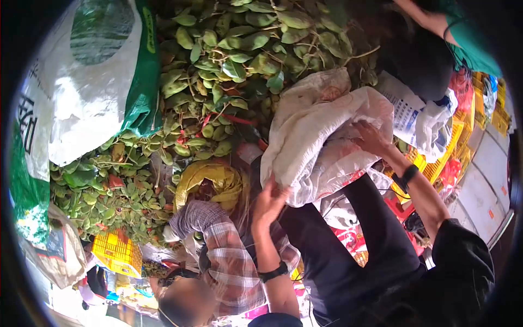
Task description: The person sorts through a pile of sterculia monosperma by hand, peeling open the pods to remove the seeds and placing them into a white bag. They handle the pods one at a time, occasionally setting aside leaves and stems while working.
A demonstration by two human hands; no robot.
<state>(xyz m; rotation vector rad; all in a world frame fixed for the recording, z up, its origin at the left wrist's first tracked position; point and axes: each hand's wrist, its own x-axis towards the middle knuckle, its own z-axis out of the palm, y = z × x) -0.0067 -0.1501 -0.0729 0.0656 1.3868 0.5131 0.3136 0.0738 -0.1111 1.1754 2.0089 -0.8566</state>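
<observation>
A white woven sack (305, 141) with faint red print spreads across my lap, its mouth folded wide. At its near left edge is my left hand (268, 206), fingers closed on the rim. My right hand (371, 139) grips the folded plastic at the right side of the mouth. Beyond the sack lies a big heap of green leafy cuttings (239, 54) with stems. The inside of the sack is mostly hidden by its folds.
A co-worker in a plaid shirt (234, 256) sits close on the left beside a yellow sack (210, 180). A large white-and-green sack (92, 82) stands at upper left. Yellow crates (117, 253) and another person's green sleeve (474, 43) are around.
</observation>
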